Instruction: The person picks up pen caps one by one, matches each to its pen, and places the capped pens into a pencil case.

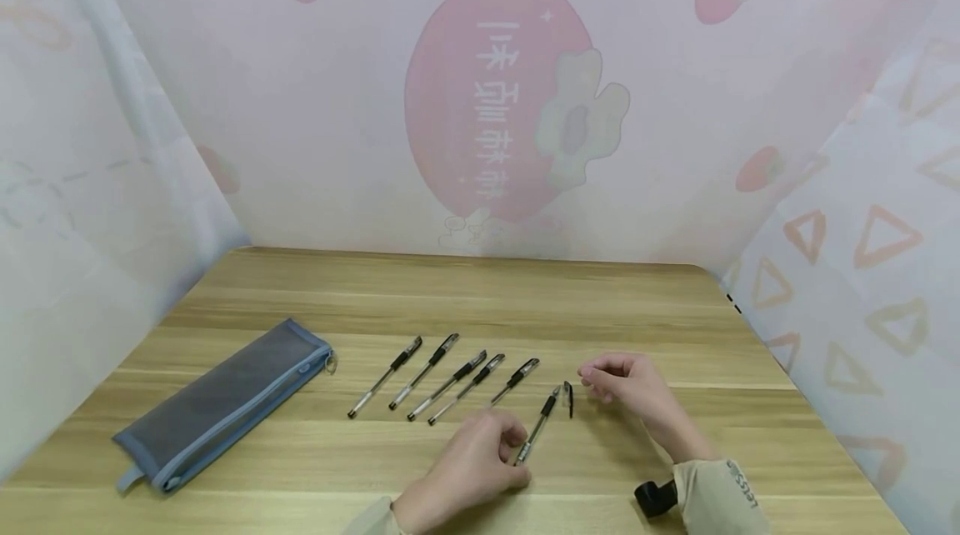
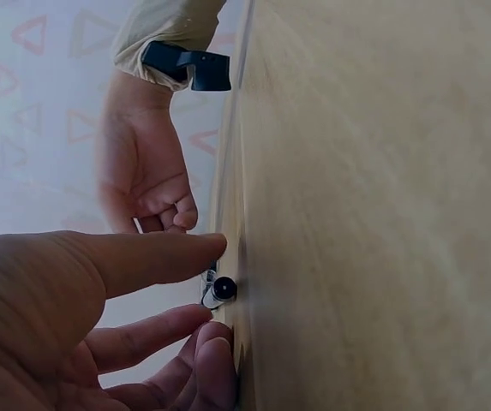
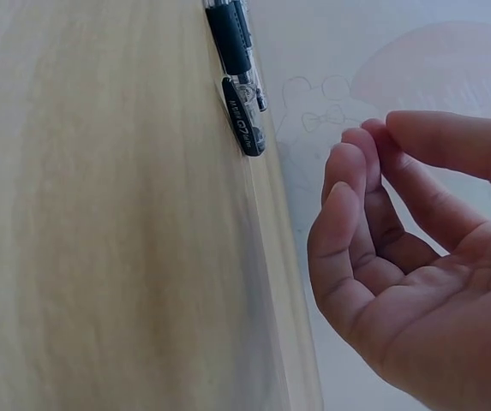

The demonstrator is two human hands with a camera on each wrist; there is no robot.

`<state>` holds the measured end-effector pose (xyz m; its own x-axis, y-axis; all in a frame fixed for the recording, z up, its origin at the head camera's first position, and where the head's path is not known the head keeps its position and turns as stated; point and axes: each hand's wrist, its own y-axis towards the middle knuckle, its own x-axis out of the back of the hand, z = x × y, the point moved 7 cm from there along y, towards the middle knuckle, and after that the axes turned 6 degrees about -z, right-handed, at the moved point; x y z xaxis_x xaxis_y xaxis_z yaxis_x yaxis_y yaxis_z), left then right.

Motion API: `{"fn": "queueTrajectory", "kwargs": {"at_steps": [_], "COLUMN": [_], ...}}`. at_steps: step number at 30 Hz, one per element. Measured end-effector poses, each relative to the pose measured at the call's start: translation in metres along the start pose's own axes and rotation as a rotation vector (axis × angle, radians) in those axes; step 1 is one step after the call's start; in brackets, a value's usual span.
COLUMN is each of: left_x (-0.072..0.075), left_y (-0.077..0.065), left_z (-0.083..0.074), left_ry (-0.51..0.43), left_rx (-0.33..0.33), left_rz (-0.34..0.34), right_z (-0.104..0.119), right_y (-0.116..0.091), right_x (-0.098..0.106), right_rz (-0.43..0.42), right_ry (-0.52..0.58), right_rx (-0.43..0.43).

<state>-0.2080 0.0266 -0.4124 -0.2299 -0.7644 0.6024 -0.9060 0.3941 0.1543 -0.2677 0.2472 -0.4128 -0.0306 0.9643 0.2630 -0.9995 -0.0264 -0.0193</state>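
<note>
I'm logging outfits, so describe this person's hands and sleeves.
The left hand and right hand are ungloved. The left sleeve and right sleeve are beige; the right one carries dark lettering. A black, blocky device sits at the right cuff. Little of the left sleeve shows.

Wood-grain table (image 1: pixel 487 293) under soft, even light

The far wall (image 1: pixel 337 143) is pinkish white, with a big faded-red oval (image 1: pixel 442 127) bearing a column of white characters (image 1: pixel 497 137) and, at its right, a pale flower (image 1: pixel 576 128). Orange triangles (image 1: pixel 866 235) mark the right wall (image 1: pixel 832 177); the left wall (image 1: pixel 97 285) shows soft folds.
</note>
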Motion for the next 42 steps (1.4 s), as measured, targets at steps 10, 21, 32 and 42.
{"fn": "queueTrajectory", "kwargs": {"at_steps": [10,21,32,42], "left_x": [0.014,0.018,0.023,0.025], "left_y": [0.002,-0.002,-0.002,-0.006], "left_z": [0.006,0.009,0.01,0.016], "left_ry": [0.1,0.148,0.073,-0.012], "left_rx": [-0.045,0.006,0.032,0.087], "left_rz": [-0.074,-0.11,-0.085,-0.077], "right_z": [-0.006,0.033,0.028,0.031], "right_y": [0.006,0.01,0.007,0.007], "right_x": [0.007,0.04,0.015,-0.002], "right_rz": [0.134,0.31,0.395,0.422], "right_ry": [-0.015,-0.326,-0.586,-0.738], "right_rx": [0.004,0.158,0.378,0.534]}}
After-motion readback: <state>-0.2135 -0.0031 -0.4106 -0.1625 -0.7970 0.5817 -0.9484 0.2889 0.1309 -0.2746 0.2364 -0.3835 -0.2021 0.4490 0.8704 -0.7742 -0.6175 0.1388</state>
